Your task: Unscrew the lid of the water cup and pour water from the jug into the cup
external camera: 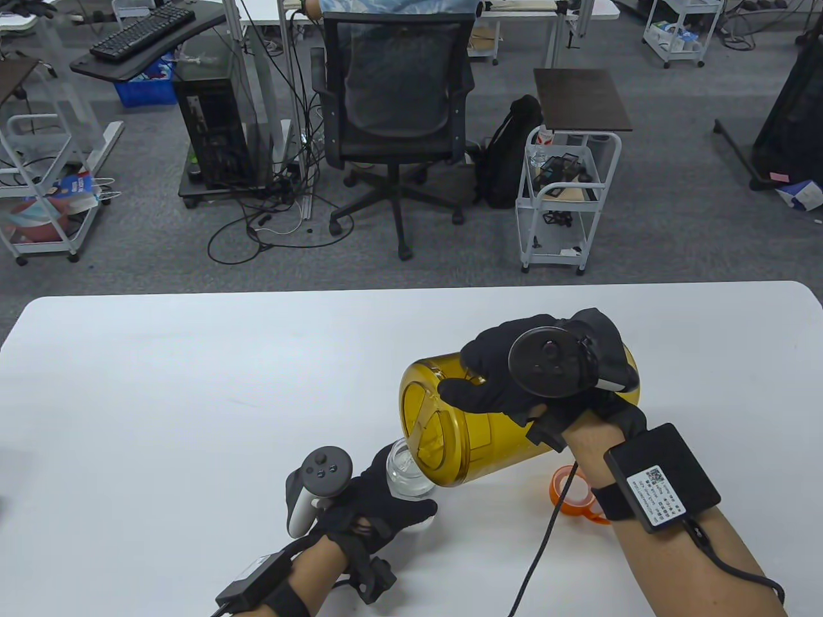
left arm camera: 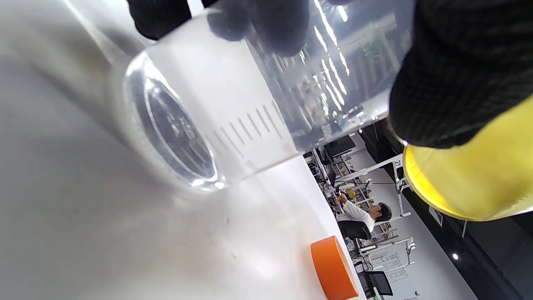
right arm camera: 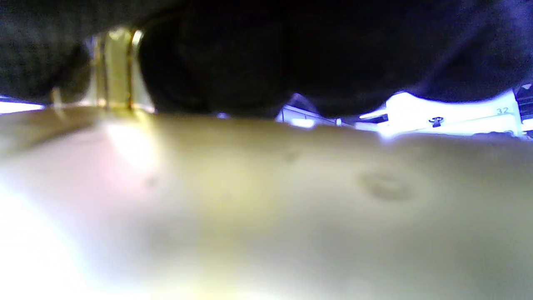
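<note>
On the one white table (external camera: 193, 385): one amber jug (external camera: 450, 443), one clear cup (external camera: 405, 472), one orange lid (external camera: 572, 495), two gloved hands, left (external camera: 379, 508) and right (external camera: 514, 379).

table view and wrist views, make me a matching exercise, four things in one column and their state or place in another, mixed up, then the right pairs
Things:
1. jug
2. cup
3. orange lid
4. right hand

States or places:
a. lies on the table, off the cup
b. grips the tilted amber body from above
c. clear, stands upright, held by the left hand
d. tipped over, mouth at the cup's rim

Pairs: 1-d, 2-c, 3-a, 4-b
</note>
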Demonstrator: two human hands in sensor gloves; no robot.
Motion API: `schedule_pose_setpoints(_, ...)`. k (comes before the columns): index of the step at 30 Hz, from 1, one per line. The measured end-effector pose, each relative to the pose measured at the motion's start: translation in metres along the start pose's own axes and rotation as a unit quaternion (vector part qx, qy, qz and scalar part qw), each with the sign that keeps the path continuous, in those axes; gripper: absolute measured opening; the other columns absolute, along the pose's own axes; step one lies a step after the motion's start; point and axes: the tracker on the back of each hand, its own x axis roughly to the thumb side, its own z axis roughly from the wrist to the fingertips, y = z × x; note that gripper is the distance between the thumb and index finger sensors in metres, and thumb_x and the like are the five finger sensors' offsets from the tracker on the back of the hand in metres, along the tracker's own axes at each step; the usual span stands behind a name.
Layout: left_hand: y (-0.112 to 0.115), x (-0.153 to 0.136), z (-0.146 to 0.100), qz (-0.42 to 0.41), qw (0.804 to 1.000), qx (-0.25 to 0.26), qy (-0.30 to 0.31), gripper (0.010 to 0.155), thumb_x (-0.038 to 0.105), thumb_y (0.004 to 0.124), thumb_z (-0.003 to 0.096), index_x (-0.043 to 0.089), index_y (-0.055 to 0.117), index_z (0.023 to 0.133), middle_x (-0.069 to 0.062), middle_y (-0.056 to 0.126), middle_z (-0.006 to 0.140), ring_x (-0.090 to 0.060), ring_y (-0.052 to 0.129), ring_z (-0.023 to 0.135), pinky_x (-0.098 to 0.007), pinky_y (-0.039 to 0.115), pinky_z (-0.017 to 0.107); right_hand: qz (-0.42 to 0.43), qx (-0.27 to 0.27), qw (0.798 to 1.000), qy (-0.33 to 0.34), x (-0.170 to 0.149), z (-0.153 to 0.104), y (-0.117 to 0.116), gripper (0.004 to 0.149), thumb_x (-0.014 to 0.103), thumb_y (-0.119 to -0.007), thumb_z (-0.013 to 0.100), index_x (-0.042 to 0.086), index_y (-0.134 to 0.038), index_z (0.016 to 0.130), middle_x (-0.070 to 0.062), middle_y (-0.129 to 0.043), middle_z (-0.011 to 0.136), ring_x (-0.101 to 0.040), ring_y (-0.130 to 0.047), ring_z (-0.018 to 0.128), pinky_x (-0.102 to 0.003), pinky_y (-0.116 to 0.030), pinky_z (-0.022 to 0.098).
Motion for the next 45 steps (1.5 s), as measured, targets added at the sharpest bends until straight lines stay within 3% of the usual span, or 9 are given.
schedule_pose_setpoints(45, 0.0, 0.0, 0.0, 0.002, 1.0, 0.001, -0.001, 0.107, 0.067, 0.107, 0.0315, 0.046, 0.038, 0.11, 0.007, 0.054, 0.117, -0.027, 0.065, 0.113, -0.058, 0.059, 0.081, 0.017, -0.017, 1.0, -0.019, -0.008, -0.013, -0.001, 0.058, 0.073, -0.086, 0.034, 0.018, -0.099, 0.05, -0.011, -0.1, 0.038, -0.027, -0.098, 0.019, -0.054, -0.09, 0.027)
